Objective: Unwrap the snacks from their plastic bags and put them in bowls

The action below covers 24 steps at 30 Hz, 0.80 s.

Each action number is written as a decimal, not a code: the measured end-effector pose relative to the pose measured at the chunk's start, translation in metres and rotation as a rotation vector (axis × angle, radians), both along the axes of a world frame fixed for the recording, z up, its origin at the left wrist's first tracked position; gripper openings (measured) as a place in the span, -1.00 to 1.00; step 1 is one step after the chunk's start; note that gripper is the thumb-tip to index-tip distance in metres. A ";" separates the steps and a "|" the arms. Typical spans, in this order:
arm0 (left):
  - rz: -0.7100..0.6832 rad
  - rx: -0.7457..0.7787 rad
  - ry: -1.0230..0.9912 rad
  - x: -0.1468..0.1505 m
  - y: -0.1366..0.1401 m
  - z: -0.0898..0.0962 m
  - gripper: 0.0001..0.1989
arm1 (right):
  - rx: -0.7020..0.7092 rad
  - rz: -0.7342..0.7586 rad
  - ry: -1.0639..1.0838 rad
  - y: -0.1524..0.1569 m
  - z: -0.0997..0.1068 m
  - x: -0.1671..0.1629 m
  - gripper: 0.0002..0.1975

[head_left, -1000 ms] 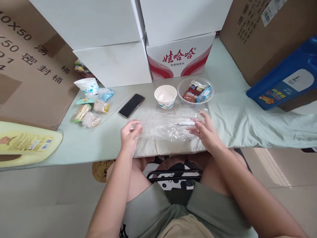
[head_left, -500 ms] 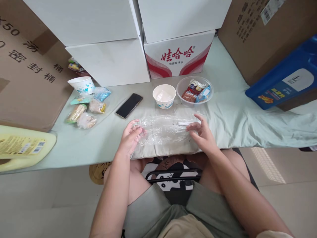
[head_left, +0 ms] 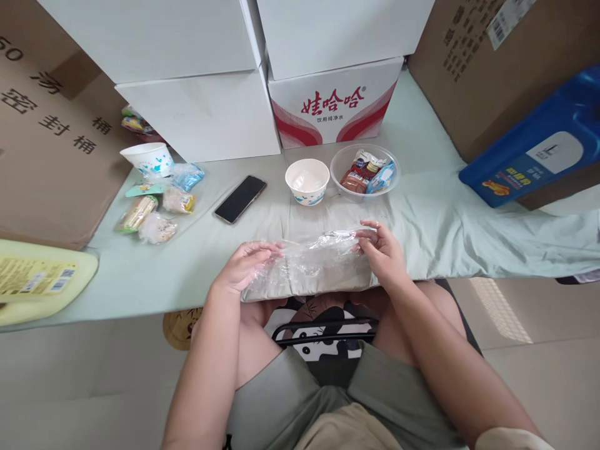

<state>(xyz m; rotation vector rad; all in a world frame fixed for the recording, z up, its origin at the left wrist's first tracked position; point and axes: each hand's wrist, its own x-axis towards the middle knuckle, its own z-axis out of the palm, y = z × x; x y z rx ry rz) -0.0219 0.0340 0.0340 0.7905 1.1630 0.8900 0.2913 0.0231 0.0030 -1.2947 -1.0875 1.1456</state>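
Note:
A crinkled sheet of clear plastic wrap (head_left: 314, 253) stretches between my hands over the front edge of the table. My left hand (head_left: 246, 264) pinches its left end between thumb and fingers. At the right end, my right hand (head_left: 383, 250) has the film between thumb and fingertips. Just beyond the film stands a white paper bowl (head_left: 308, 197) with a blue pattern and some clear plastic inside. Beside it, a clear plastic bowl (head_left: 396, 178) holds several wrapped snacks (head_left: 360, 175).
A phone (head_left: 240, 199) lies left of the paper bowl. Farther left are several packaged snacks (head_left: 158, 227) and another paper bowl (head_left: 152, 157). White boxes (head_left: 201, 119) and a printed water carton (head_left: 334, 111) line the back. A yellow jug (head_left: 42, 281) and a blue jug (head_left: 534, 144) stand at the sides.
The plastic wrap has been gathered into a narrower strip between my hands. My fingers have closed on its two ends. The view has shifted slightly.

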 end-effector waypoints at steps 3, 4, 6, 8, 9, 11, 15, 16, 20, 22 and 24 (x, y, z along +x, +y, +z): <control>0.195 0.085 0.056 0.004 0.007 -0.007 -0.59 | -0.090 -0.044 0.000 0.002 0.001 0.001 -0.59; 0.250 0.103 0.068 0.006 0.009 -0.008 -0.59 | -0.113 -0.068 0.004 0.002 0.002 0.001 -0.59; 0.311 0.137 0.077 0.009 0.013 -0.009 -0.58 | -0.122 -0.104 0.007 0.003 0.001 0.001 -0.58; 0.332 0.158 0.074 0.012 0.015 -0.008 -0.58 | -0.095 -0.116 -0.004 0.005 0.000 0.001 -0.55; 0.339 0.157 0.069 0.014 0.016 -0.007 -0.56 | -0.076 -0.114 -0.014 0.005 -0.001 0.002 -0.52; 0.337 0.145 0.061 0.016 0.016 -0.005 -0.51 | -0.049 -0.097 -0.039 0.004 -0.002 0.003 -0.47; 0.302 0.154 0.030 0.017 0.014 -0.003 -0.46 | 0.043 -0.073 -0.160 -0.001 0.000 0.006 -0.74; 0.296 0.157 0.021 0.017 0.014 -0.003 -0.48 | 0.070 -0.071 -0.197 -0.002 0.000 0.007 -0.78; 0.265 0.127 0.027 0.012 0.011 -0.003 -0.61 | 0.080 -0.053 -0.233 -0.005 0.001 0.008 -0.80; 0.262 0.129 0.065 0.009 0.010 -0.004 -0.66 | 0.038 -0.050 -0.219 -0.006 0.000 0.008 -0.80; 0.272 0.149 0.116 0.005 0.010 -0.006 -0.70 | 0.001 -0.086 -0.258 -0.005 0.001 0.008 -0.82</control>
